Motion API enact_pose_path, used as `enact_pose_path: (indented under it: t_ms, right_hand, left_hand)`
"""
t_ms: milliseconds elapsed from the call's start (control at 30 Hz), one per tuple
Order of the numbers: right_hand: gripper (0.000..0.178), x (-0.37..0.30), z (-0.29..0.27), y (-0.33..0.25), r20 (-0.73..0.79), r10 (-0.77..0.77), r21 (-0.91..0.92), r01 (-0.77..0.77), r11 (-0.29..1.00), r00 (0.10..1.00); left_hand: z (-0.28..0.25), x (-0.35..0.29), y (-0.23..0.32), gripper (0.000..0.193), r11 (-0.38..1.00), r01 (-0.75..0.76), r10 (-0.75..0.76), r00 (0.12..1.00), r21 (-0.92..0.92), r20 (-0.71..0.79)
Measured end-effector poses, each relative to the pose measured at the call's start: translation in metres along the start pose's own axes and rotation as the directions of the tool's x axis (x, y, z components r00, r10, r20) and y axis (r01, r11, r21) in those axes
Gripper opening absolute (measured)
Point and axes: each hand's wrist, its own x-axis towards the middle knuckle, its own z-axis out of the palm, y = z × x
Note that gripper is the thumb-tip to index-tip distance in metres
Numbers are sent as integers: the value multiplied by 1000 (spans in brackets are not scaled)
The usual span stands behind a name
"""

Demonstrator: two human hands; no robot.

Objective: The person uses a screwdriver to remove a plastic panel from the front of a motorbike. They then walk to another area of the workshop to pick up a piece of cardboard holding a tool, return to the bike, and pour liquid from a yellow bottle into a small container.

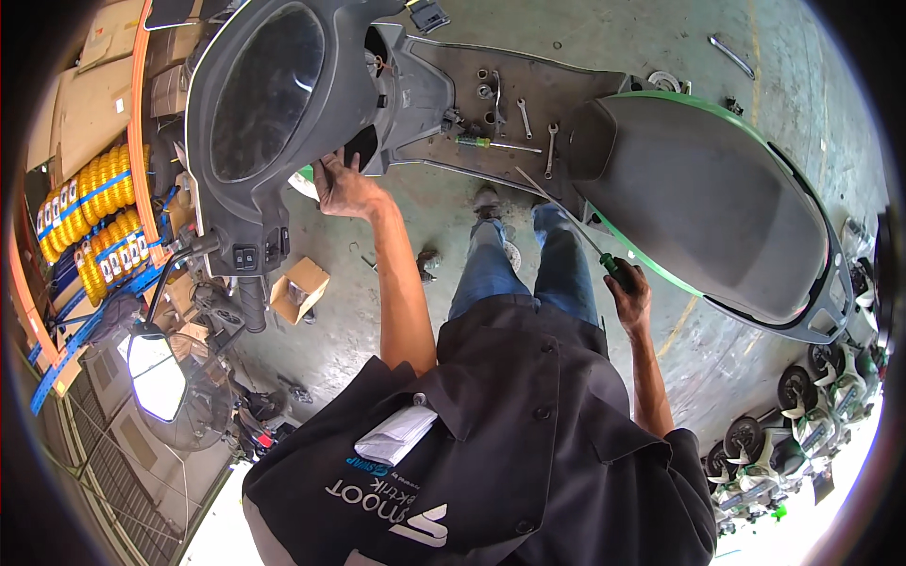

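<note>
With its fingers bent against the lower edge of the scooter's front panel (415, 99), my left hand (347, 189) is just below the dashboard (271, 90); the fingertips partly vanish behind the plastic, so what they grip, if anything, is hidden. My right hand (630, 294) is wrapped round the green handle of a long-shafted screwdriver (578, 222). Its shaft points up and left toward the footboard (444, 168). The scooter's black seat (708, 198), edged in green, lies to the right of that hand.
On the footboard lie a second screwdriver (500, 145), two wrenches (551, 151) and small metal parts. A long metal tool (732, 57) rests on the floor at far right. An open cardboard box (300, 290) sits below the handlebar grip (252, 304). Shelving (142, 123) stands left, parked scooters (793, 406) right.
</note>
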Motion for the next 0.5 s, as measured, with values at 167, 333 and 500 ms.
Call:
enact_pose_path:
  t_ms: [167, 333, 500]
  right_hand:
    - [37, 3, 2, 12, 2, 30, 20, -30, 999, 1000]
    - [42, 10, -1, 6, 87, 151, 28, -154, 988, 985]
    - [40, 14, 0, 15, 106, 126, 65, -133, 989, 986]
  left_hand:
    - [3, -7, 2, 30, 998, -2, 3, 1000, 58, -16]
    - [8, -2, -3, 30, 998, 40, -42, 998, -52, -43]
    - [13, -7, -7, 26, 988, 110, -123, 985, -106, -125]
